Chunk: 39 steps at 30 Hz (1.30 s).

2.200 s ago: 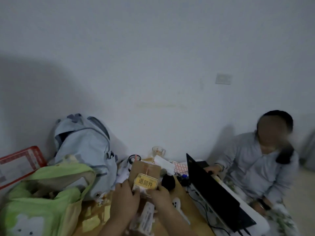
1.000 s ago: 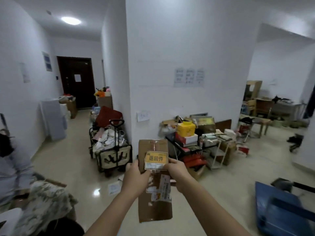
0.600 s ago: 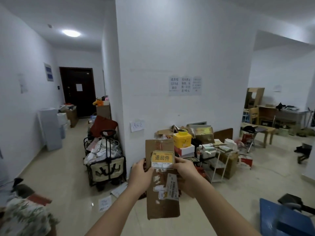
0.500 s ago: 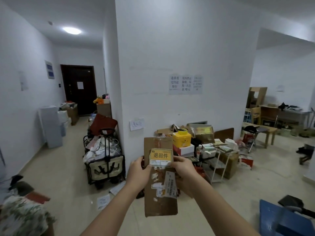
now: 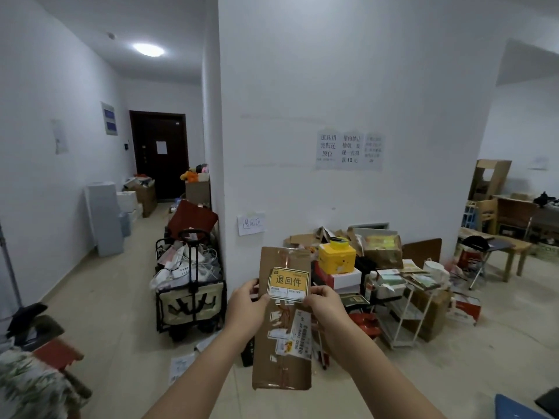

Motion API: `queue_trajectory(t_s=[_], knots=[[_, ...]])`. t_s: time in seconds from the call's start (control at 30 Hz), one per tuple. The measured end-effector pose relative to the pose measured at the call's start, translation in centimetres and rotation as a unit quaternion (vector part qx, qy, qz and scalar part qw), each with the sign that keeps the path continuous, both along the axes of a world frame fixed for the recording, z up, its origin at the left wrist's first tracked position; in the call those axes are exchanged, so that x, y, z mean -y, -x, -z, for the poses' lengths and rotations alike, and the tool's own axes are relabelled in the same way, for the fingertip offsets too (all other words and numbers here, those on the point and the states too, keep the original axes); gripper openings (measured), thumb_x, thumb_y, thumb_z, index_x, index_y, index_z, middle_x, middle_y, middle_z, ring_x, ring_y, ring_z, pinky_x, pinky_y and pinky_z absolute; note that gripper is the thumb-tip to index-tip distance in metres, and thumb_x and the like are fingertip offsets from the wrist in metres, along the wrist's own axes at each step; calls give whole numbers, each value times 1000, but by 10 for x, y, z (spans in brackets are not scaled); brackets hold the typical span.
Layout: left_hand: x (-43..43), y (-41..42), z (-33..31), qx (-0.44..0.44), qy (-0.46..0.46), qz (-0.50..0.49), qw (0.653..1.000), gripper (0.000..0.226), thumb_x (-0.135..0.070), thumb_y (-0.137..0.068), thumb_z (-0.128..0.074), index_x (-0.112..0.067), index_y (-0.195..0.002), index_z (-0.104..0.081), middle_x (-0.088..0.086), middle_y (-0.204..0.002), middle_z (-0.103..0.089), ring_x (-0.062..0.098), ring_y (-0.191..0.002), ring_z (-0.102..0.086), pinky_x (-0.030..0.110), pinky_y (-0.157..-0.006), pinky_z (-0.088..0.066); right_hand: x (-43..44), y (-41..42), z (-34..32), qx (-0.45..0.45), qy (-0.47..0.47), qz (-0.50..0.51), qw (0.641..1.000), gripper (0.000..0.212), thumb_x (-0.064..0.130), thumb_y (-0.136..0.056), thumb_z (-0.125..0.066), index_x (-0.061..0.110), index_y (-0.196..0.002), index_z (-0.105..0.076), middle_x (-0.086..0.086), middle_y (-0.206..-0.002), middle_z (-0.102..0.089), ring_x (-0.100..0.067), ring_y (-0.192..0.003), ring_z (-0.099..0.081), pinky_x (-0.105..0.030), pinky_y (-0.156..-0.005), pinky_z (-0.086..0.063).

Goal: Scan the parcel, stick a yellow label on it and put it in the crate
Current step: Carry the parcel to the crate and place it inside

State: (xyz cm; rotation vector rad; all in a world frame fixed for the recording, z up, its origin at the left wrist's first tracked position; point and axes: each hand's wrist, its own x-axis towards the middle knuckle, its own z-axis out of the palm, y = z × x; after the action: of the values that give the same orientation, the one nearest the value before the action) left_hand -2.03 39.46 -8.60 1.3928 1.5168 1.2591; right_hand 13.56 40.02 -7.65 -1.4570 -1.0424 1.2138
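I hold a long flat brown cardboard parcel (image 5: 282,367) upright in front of me with both hands. A yellow label (image 5: 289,282) with black characters is stuck on its upper half, and a white shipping label (image 5: 299,335) sits lower down. My left hand (image 5: 246,305) grips the parcel's left edge, thumb beside the yellow label. On the right edge, my right hand (image 5: 325,306) has its fingers at the label's lower right corner. A blue object (image 5: 520,408), cut off at the bottom right corner, cannot be told as a crate.
A loaded folding wagon (image 5: 190,285) stands left of the white wall pillar (image 5: 332,101). A heap of boxes with a yellow box (image 5: 337,257) and a wire rack (image 5: 402,316) lies ahead right. A hallway runs left to a dark door (image 5: 158,152). A wooden table (image 5: 502,246) stands far right.
I turned away from the desk and the seated person to face the room. The parcel stays in both hands with the yellow label on it; the view has steadied over the last half second.
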Motion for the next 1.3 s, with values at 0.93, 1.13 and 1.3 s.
queue_trajectory(t_s=[0.93,1.13,1.3], knots=[[-487,-16,14,-59,-26,-53,997,28,-34,-87,-55,-34,-112,-67,-3,-114,-68,20,-97,-68,45,-83,-58,-498,-11,11,-12,-12,-26,1000,10,13,-90,-58,17,-97,-53,-6,-99,-70,-21,-91,-70,-53,-90,-55],[-585,-40,5,-28,-9,-89,996,33,-30,-89,-56,-24,-121,-64,-3,-118,-68,19,-96,-68,43,-84,-58,-603,-32,5,-29,-9,-56,998,9,12,-90,-58,17,-95,-53,-2,-92,-66,-24,-94,-68,-49,-92,-54],[-645,-51,8,-4,10,-113,994,34,-27,-90,-56,-25,-123,-63,0,-112,-70,16,-88,-69,38,-78,-59,-671,-39,11,-31,2,-82,996,10,11,-92,-57,14,-101,-55,-3,-89,-67,-20,-81,-68,-45,-87,-57]])
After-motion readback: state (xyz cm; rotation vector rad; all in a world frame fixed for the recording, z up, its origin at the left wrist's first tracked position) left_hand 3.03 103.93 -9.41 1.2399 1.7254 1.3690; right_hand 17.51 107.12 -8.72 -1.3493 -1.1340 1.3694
